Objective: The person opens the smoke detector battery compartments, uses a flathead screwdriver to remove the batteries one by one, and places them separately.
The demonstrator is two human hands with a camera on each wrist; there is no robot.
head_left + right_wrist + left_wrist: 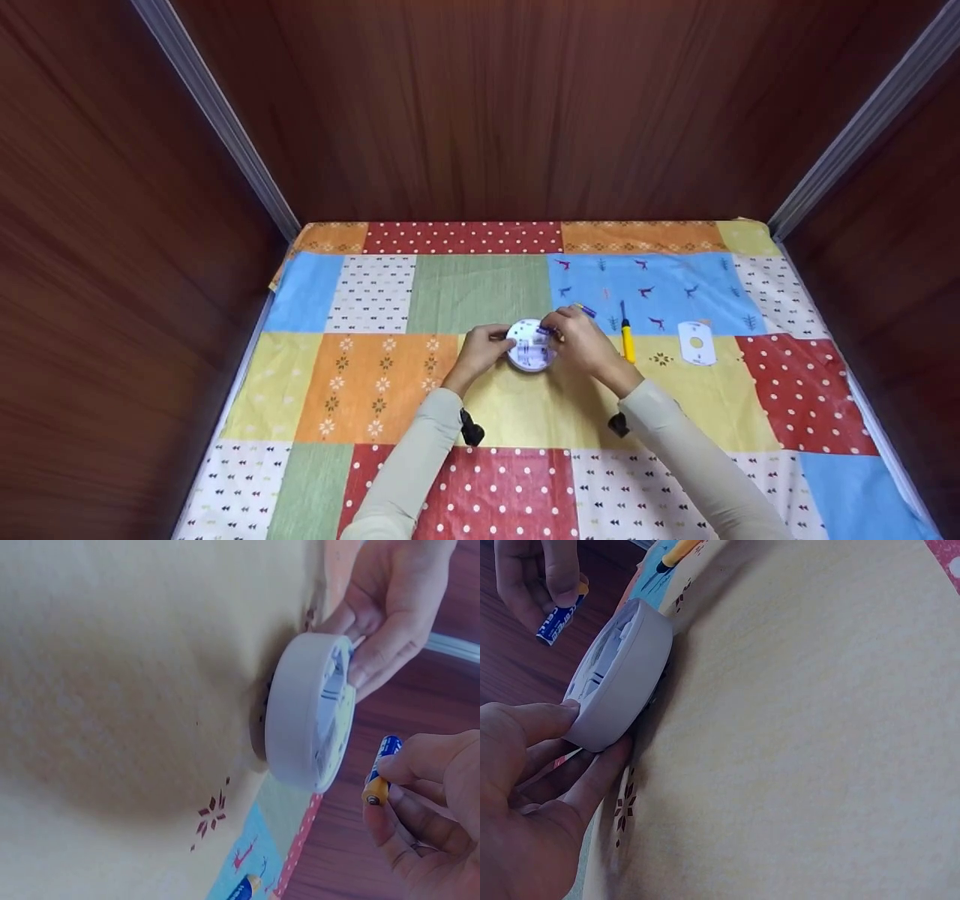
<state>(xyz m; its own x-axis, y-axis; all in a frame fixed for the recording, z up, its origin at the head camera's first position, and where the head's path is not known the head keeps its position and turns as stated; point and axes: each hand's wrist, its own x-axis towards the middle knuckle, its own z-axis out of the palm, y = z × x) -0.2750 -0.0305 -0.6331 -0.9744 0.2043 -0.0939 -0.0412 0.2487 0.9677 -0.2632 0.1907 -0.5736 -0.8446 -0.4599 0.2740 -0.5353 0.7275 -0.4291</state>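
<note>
A round white plastic device (531, 360) with an open battery compartment faces up in the head view. My left hand (481, 354) pinches its rim, thumb (551, 722) on the upper edge and fingers underneath, as the left wrist view shows. My right hand (585, 343) holds a blue and orange battery (382, 771) between thumb and fingertips. In both wrist views that battery is apart from the device, just over its open side. A second battery (586, 310) lies on the cloth beyond my right hand.
A screwdriver (628, 341) with a yellow handle lies right of my right hand. Farther right is a white plate (697, 354) with a round hole. The patchwork cloth (375, 390) covers the table; brown wood-grain panels (480, 112) stand at the back and both sides.
</note>
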